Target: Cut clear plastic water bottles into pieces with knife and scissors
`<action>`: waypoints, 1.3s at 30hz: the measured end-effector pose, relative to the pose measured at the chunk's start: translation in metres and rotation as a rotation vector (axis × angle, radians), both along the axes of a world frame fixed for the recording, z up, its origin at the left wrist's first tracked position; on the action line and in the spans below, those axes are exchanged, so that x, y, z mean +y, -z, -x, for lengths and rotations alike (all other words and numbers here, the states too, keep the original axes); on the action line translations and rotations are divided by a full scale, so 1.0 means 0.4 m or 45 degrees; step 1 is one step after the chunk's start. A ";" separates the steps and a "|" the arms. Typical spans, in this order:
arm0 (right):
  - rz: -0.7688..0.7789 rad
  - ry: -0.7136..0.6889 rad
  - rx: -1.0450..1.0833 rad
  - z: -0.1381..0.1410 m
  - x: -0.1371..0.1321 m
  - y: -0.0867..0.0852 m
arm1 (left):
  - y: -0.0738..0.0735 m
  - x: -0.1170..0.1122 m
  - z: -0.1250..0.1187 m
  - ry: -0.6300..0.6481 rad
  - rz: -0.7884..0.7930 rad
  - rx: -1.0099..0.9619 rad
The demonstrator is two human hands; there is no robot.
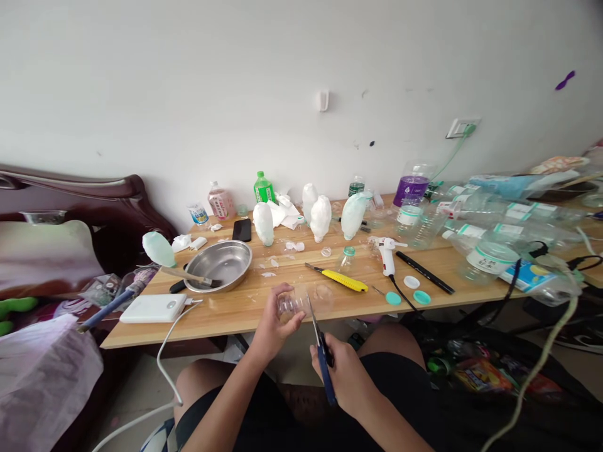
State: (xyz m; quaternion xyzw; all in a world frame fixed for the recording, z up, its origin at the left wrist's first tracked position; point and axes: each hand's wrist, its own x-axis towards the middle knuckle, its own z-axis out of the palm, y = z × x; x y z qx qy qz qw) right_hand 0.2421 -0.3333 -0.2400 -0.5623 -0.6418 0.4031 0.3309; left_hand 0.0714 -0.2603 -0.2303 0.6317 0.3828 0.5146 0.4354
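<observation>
In my left hand (pixel 281 317) is a clear plastic bottle piece (pixel 291 302), held over the table's front edge with the fingers wrapped round it. My right hand (pixel 346 370) grips scissors (pixel 323 351) with dark blue handles. Their blades point up and lie against the right part of the clear plastic; whether they cut into it I cannot make out. Just beyond my hands lies a yellow utility knife (pixel 343 280). Behind it stands a small clear bottle top with a green cap (pixel 348 252).
A metal bowl (pixel 226 267) with a brush (pixel 195 276) on it and a white power bank (pixel 153 308) are on the left. Several white-coated shapes (pixel 321 218) stand behind. A glue gun (pixel 387 256), black marker (pixel 424 272) and clear bottles (pixel 490 257) occupy the right.
</observation>
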 end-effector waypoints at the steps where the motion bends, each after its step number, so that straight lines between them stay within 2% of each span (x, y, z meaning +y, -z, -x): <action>1: -0.007 0.008 -0.003 0.000 0.000 -0.003 | 0.001 0.000 -0.001 -0.011 -0.031 0.010; 5: -0.025 0.065 -0.011 -0.008 0.008 -0.003 | 0.005 -0.006 -0.002 -0.014 -0.109 0.038; 9: -0.036 0.087 -0.029 -0.024 0.018 0.003 | 0.001 -0.010 -0.003 0.038 0.019 -0.045; 14: 0.062 -0.019 -0.077 -0.032 0.008 -0.014 | -0.011 -0.001 -0.003 -0.061 0.079 -0.071; 19: 0.068 -0.077 -0.213 -0.036 -0.006 -0.027 | -0.006 0.005 0.002 -0.052 0.068 -0.168; 25: 0.081 -0.093 -0.136 -0.046 -0.006 -0.019 | -0.019 -0.009 0.002 0.055 0.244 -0.236; 31: 0.091 -0.109 0.020 -0.053 -0.031 -0.049 | -0.036 -0.029 -0.003 0.163 0.227 -0.372; 36: 0.128 -0.099 0.024 -0.046 -0.042 -0.056 | -0.048 -0.044 -0.022 0.054 0.256 -0.311; 39: 0.089 -0.075 -0.035 -0.042 -0.037 -0.055 | -0.056 -0.046 -0.031 0.096 0.210 -0.259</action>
